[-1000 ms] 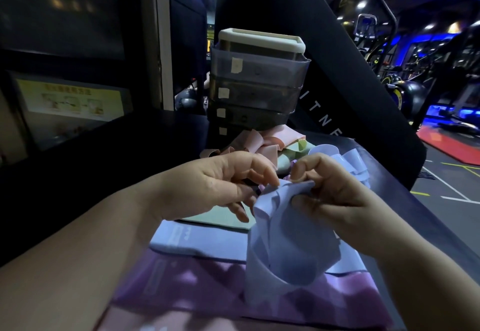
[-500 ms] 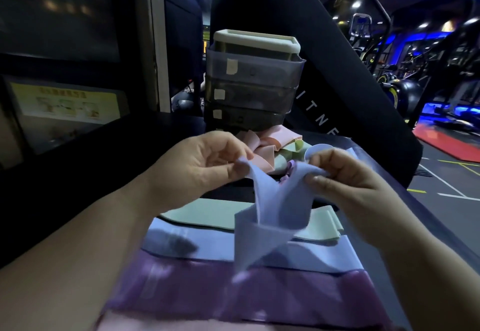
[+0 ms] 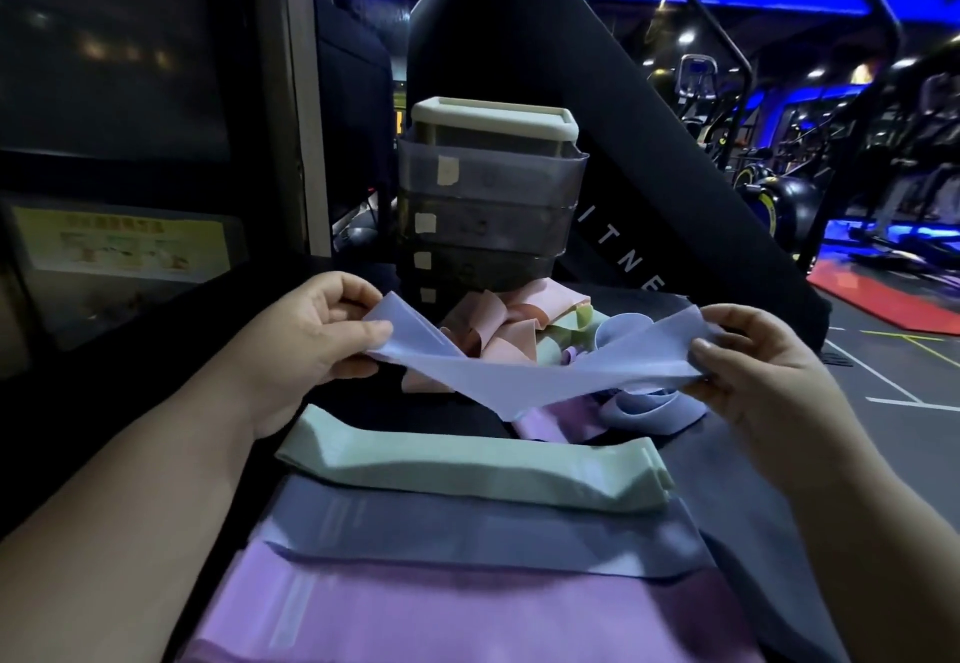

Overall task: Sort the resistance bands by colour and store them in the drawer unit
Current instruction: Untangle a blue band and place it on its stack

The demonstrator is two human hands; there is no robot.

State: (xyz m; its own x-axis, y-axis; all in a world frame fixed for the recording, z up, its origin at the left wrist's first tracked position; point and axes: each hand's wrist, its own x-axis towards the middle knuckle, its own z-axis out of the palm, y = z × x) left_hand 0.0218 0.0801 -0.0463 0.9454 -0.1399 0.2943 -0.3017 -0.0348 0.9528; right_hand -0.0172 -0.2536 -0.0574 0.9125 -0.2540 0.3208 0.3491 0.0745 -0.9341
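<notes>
I hold a light blue resistance band (image 3: 524, 376) stretched out in the air between both hands. My left hand (image 3: 317, 335) pinches its left end and my right hand (image 3: 753, 355) pinches its right end. Below, flat bands lie in rows on the dark table: a green band (image 3: 467, 470), a blue band (image 3: 467, 532) and a purple band (image 3: 441, 610). Behind the held band is a loose heap of pink bands (image 3: 498, 324), green bands (image 3: 571, 329) and blue bands (image 3: 644, 407). The drawer unit (image 3: 488, 205) stands at the back with its translucent drawers closed.
A tall black padded panel (image 3: 649, 184) rises behind the drawer unit. The table's right edge (image 3: 779, 506) drops to the gym floor, with exercise machines (image 3: 779, 194) farther off. A yellow poster (image 3: 119, 241) sits on the dark wall at left.
The crumpled blue band has been unfolded and pulled out wide; my hands moved apart, left hand leftward and right hand rightward, and lifted slightly.
</notes>
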